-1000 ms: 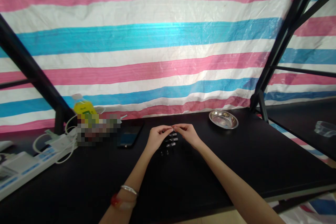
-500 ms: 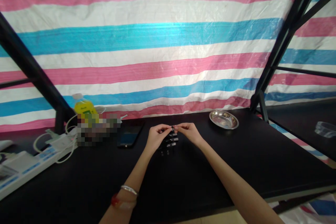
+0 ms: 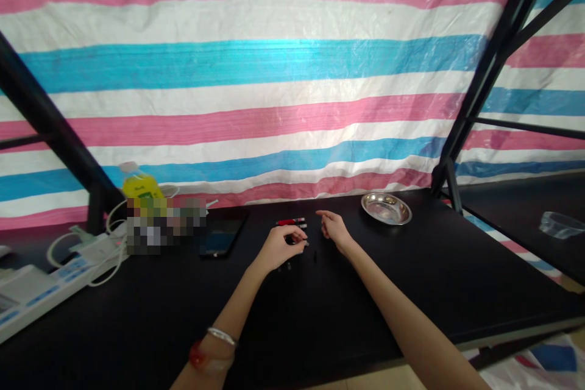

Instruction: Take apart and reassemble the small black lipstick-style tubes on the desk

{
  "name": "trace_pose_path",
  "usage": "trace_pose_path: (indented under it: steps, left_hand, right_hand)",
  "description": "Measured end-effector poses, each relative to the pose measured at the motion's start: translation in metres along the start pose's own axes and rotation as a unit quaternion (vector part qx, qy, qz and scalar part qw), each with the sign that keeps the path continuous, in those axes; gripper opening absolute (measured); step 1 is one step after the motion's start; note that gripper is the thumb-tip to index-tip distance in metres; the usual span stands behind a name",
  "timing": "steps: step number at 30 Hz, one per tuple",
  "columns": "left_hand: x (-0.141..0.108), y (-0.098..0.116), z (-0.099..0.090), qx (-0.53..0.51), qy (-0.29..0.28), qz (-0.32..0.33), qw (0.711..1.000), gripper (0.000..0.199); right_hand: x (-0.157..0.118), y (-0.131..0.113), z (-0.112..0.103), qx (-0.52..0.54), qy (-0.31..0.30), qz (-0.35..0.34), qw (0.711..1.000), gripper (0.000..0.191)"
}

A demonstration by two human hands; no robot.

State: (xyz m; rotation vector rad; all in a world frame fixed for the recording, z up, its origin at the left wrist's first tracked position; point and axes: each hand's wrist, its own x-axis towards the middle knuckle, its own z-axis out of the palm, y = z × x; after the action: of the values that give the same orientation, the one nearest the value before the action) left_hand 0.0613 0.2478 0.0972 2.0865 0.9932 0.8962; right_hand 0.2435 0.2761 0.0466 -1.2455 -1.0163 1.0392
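My left hand (image 3: 284, 246) is low over the black table, its thumb and fingertips close to a small dark piece with a light end (image 3: 305, 244); whether it grips that piece is hard to tell. Just beyond the hand lies a red pen-like item (image 3: 287, 222) with a pale tip. My right hand (image 3: 335, 230) is to the right, index finger stretched out and the others curled, touching none of the items. Between and below the hands, a small dark piece (image 3: 315, 255) lies on the table. Tiny clear bits (image 3: 289, 266) lie nearer me.
A round metal dish (image 3: 386, 208) stands at the back right. To the left are a dark tablet (image 3: 222, 235), a yellow bottle (image 3: 141, 187), a blurred patch and a white power strip (image 3: 59, 283) with cables. Black frame bars slope on both sides.
My hands have parted: the right moved away to the right, the left came slightly down. The red item now lies uncovered on the table. A small dark piece shows between the hands.
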Motion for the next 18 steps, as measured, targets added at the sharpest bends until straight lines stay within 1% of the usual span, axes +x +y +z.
trace_pose_path:
  steps: [3, 5, 12, 18]
  left_hand:
    - [-0.0015, -0.0023, 0.0023, 0.006, -0.031, 0.019, 0.999, 0.009]
    - [-0.0018, -0.0027, 0.0034, 0.008, -0.036, 0.025, 0.999, 0.008]
    - [0.0018, 0.0009, 0.0019, -0.002, 0.007, -0.013, 1.000, 0.006]
    - [0.0047, -0.0079, -0.0055, -0.050, 0.016, -0.034, 0.998, 0.009]
  right_hand:
    - [0.0041, 0.0037, -0.0031, -0.014, 0.013, -0.002, 1.000, 0.029]
    - [0.0054, 0.0047, -0.0051, -0.025, 0.016, -0.009, 1.000, 0.027]
    - [0.0036, 0.0022, -0.0051, -0.053, 0.000, -0.056, 0.997, 0.015]
    - [-0.0014, 0.0006, -0.0014, -0.078, 0.003, -0.090, 0.993, 0.007]
